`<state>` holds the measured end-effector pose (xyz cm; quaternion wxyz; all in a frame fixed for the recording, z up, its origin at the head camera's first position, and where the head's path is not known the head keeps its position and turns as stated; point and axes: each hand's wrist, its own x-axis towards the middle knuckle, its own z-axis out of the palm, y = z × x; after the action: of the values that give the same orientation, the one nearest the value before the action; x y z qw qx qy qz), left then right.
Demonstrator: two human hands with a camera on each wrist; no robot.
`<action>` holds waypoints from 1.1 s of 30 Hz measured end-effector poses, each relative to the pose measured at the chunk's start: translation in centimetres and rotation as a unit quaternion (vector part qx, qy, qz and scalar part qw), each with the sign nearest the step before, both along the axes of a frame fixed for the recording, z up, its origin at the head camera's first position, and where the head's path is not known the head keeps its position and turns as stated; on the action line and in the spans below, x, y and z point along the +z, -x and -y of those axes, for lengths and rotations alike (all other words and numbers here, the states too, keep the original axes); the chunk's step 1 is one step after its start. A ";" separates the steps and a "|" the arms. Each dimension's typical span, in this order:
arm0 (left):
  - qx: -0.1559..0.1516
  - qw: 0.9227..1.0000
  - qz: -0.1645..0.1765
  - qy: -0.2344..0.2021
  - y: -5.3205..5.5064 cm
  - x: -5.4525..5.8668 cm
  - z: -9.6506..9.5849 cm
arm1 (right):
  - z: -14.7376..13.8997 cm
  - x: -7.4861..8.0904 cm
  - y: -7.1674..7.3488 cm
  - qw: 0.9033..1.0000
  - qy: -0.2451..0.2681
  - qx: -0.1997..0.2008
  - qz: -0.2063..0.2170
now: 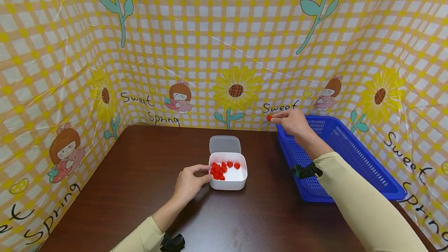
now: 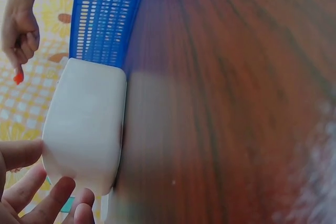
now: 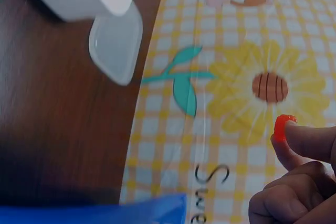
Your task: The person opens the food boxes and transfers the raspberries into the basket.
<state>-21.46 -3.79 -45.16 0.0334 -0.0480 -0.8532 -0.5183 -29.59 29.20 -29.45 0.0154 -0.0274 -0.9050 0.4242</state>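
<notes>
- The right hand (image 1: 293, 122), right of centre in the head view, is raised above the near end of the blue basket (image 1: 350, 154) and pinches one small red candy (image 1: 269, 118) at its fingertips; the right wrist view shows that candy (image 3: 284, 126) at the lower right, pressed against a fingertip before the sunflower-print backdrop (image 3: 236, 77)
- The left hand (image 1: 190, 184), lower centre of the head view, rests against the left wall of the white container (image 1: 229, 182), its fingers curled about the rim
- In the left wrist view, the left hand's fingers (image 2: 31, 203) sit at the lower left, touching the container
- Inside the container, a heap of red candies (image 1: 220, 170) lies mostly to the left
- The translucent lid (image 1: 225, 144) lies flat on the brown table (image 1: 140, 174) just behind the container
</notes>
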 end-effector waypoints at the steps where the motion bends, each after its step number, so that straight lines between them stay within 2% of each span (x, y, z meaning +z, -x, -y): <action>1: 0.000 1.000 0.000 0.001 0.0 0.0 0.0 | -0.4 0.0 0.2 1.000 -0.005 -0.001 0.002; 7: 0.002 1.000 0.004 0.006 0.1 0.0 0.0 | -2.9 0.0 1.4 1.000 -0.020 -0.007 0.015; 12: 0.003 1.000 -0.002 0.011 0.1 0.1 0.1 | -4.6 -0.5 2.4 0.999 -0.038 -0.023 0.003; 16: 0.001 1.000 0.003 0.007 0.1 0.2 0.2 | -5.9 -0.6 2.8 0.998 -0.064 -0.016 0.011; 22: -0.002 1.000 0.001 0.010 0.5 0.4 0.2 | -8.0 -0.8 3.6 0.997 -0.077 -0.021 0.023; 27: 0.000 1.000 0.000 0.007 0.7 0.4 0.3 | -9.5 -1.6 4.0 0.994 -0.109 -0.010 0.028; 33: -0.004 1.000 -0.003 0.001 0.4 -0.2 0.3 | -11.5 -3.6 4.1 0.993 -0.116 -0.018 0.029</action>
<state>-21.88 -4.08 -45.37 0.0333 -0.0531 -0.8536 -0.5171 -33.72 40.75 -33.08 0.0001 -0.0545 -0.9474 0.3155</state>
